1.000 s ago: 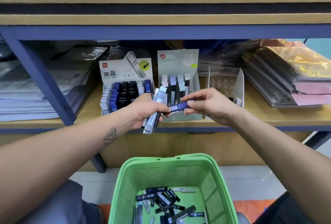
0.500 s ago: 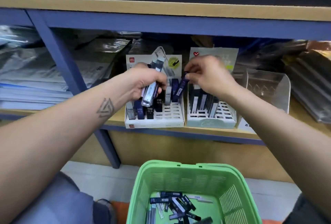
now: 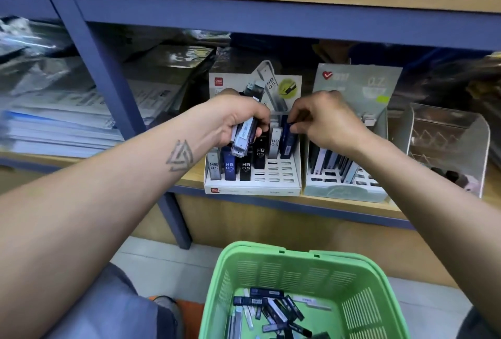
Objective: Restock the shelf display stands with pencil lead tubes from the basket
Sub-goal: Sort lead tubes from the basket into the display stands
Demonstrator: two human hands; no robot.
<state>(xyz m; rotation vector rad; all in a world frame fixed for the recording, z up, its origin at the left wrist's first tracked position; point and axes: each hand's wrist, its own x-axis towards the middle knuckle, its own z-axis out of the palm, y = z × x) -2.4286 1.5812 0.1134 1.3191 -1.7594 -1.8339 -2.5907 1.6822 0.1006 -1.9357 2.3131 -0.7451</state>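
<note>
My left hand (image 3: 238, 121) grips a bundle of lead tubes (image 3: 245, 132), clear and dark ones, in front of the white HB 0.5 display stand (image 3: 252, 189) on the shelf. My right hand (image 3: 322, 119) pinches the top of a dark blue lead tube (image 3: 288, 143) standing in the stand's right column. Grey, blue and black tubes fill the stand's left slots; front right slots are bare. A second pale green 0.7 stand (image 3: 344, 192) sits to its right, partly hidden by my right wrist. The green basket (image 3: 360, 265) below holds several loose tubes (image 3: 273, 309).
A clear acrylic stand (image 3: 450, 146) is at the far right of the shelf. Stacks of plastic-wrapped paper (image 3: 54, 121) lie left of the blue shelf post (image 3: 108, 89). The wooden shelf edge (image 3: 339, 208) runs above the basket. My knee (image 3: 108, 306) is at the lower left.
The view has moved closer to the shelf. My right hand carried the blue tube from in front of the stands into the right column of the HB 0.5 stand; my left hand rose with its bundle.
</note>
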